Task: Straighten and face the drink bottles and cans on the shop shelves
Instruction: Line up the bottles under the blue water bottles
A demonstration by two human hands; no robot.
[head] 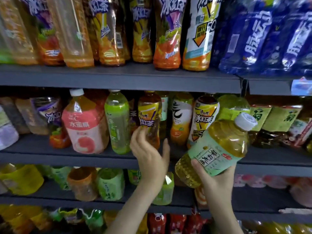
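Note:
My right hand (217, 179) grips a pale-green-labelled tea bottle (217, 147) with a white cap, held tilted in front of the middle shelf (67, 157). My left hand (148, 152) curls round the lower part of a yellow-labelled iced tea bottle (149, 115) standing on that shelf. To its left stand a green tea bottle (117, 120) and a pink peach drink bottle (84, 125). To its right stand an orange-and-white bottle (181, 117) and another iced tea bottle (202, 119), leaning.
The top shelf (118, 76) holds tall iced tea bottles and blue-labelled bottles (263, 39) at the right. Green-labelled packs (276, 119) fill the middle shelf's right end. Lower shelves (50, 198) carry more green, orange and red bottles.

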